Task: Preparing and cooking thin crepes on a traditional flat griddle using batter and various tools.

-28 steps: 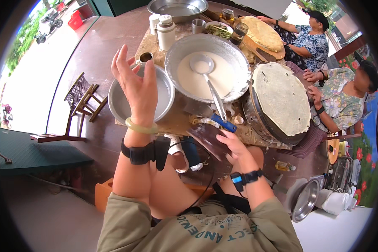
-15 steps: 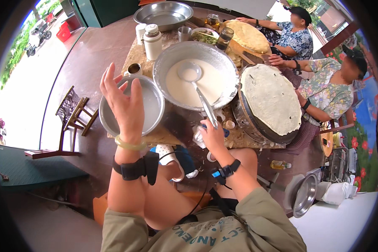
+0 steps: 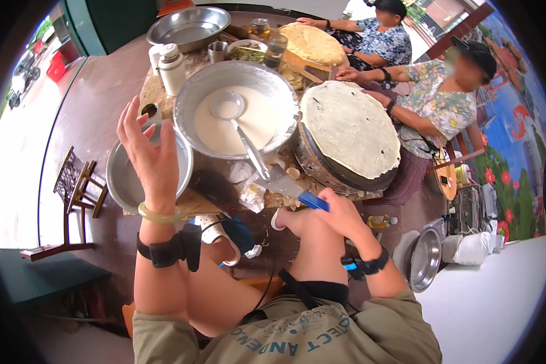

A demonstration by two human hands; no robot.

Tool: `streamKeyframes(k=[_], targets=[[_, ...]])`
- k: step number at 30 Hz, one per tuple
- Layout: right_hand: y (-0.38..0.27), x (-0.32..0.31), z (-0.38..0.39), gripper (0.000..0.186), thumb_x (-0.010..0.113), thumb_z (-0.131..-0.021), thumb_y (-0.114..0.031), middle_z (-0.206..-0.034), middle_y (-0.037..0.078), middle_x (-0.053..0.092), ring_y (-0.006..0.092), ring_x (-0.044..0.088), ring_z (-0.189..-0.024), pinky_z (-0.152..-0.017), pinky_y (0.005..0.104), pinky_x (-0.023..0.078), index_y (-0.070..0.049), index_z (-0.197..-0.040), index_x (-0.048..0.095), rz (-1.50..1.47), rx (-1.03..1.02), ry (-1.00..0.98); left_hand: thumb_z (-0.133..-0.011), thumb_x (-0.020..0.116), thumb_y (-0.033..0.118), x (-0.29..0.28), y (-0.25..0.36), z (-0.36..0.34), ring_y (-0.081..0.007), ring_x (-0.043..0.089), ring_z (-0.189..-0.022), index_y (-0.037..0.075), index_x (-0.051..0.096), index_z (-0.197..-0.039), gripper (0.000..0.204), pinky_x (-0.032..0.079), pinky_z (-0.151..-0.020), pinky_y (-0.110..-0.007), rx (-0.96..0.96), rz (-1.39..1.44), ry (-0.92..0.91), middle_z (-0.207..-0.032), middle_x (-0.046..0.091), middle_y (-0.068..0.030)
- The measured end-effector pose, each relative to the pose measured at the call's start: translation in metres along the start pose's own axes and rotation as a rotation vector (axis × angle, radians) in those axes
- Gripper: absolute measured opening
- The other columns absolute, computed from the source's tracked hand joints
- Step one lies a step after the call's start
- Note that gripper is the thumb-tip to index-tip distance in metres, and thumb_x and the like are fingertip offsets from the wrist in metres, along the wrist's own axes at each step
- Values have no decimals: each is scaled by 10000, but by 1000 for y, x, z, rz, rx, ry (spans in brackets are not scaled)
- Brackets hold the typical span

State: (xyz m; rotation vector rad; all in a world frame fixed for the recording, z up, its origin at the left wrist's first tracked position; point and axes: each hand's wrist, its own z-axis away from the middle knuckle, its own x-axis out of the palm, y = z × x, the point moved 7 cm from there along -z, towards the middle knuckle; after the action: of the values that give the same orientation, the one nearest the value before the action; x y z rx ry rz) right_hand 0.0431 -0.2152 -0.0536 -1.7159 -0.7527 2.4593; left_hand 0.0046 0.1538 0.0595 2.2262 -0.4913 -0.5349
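My left hand (image 3: 151,159) is raised with fingers spread, holding nothing, in front of a metal basin (image 3: 185,167). My right hand (image 3: 344,216) grips the blue handle of a scraper (image 3: 313,201). Its pale flat blade points left toward the table edge, near crumpled white tissue (image 3: 252,195). Beyond it stands a large bowl of white batter (image 3: 215,130), a ladle (image 3: 246,143) resting in it with its handle over the rim. To the right of the bowl, a thin round sheet of dough (image 3: 349,130) covers a round black griddle (image 3: 370,183), its edge slightly ragged.
Two people sit along the right side of the table. Near them lies a stack of yellowish flatbreads (image 3: 312,43). A white thermos (image 3: 171,70), a jar (image 3: 276,51) and a wide metal pan (image 3: 189,29) stand at the back. A wooden chair (image 3: 73,188) is on the left.
My right hand has left the ladle handle and moved right, and now holds the blue-handled scraper. The ladle stays in the batter. My left hand remains raised. The view has shifted rightward.
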Motion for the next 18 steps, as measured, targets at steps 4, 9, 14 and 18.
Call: streamKeyframes(k=[4, 9, 14, 18], targets=[[51, -22, 64, 370, 696, -762, -149, -887, 98, 633, 176, 610, -800, -723, 301, 474, -28, -1080, 550, -573, 22, 26, -789, 628, 22, 16, 15, 4, -235, 495, -1071, 65, 440, -1309, 554, 445, -878, -350, 76, -72, -64, -1297, 411, -120], [105, -56, 140, 330, 703, -771, -111, -858, 47, 636, 92, 569, -776, -694, 248, 450, -21, -1068, 589, -729, 259, 320, -779, 642, 90, 56, 52, 26, -310, 475, -1094, 81, 530, -1211, 446, 327, -977, -425, 384, -252, -156, -1144, 556, -126], [136, -73, 163, 299, 698, -768, -120, -794, 61, 656, 110, 585, -696, -638, 255, 449, -18, -1035, 611, -586, 357, 501, -742, 687, 119, 134, 103, 87, -259, 478, -1019, 118, 610, -1062, 329, 302, -946, -413, 508, -191, -507, -1040, 565, -62], [134, -84, 161, 320, 704, -756, -171, -798, 134, 665, 236, 633, -672, -634, 321, 475, -53, -1041, 618, -346, 360, 556, -748, 690, 151, 196, 136, 145, -225, 462, -1053, 136, 613, -1051, 313, 274, -933, -417, 623, -229, -810, -1038, 565, -23]])
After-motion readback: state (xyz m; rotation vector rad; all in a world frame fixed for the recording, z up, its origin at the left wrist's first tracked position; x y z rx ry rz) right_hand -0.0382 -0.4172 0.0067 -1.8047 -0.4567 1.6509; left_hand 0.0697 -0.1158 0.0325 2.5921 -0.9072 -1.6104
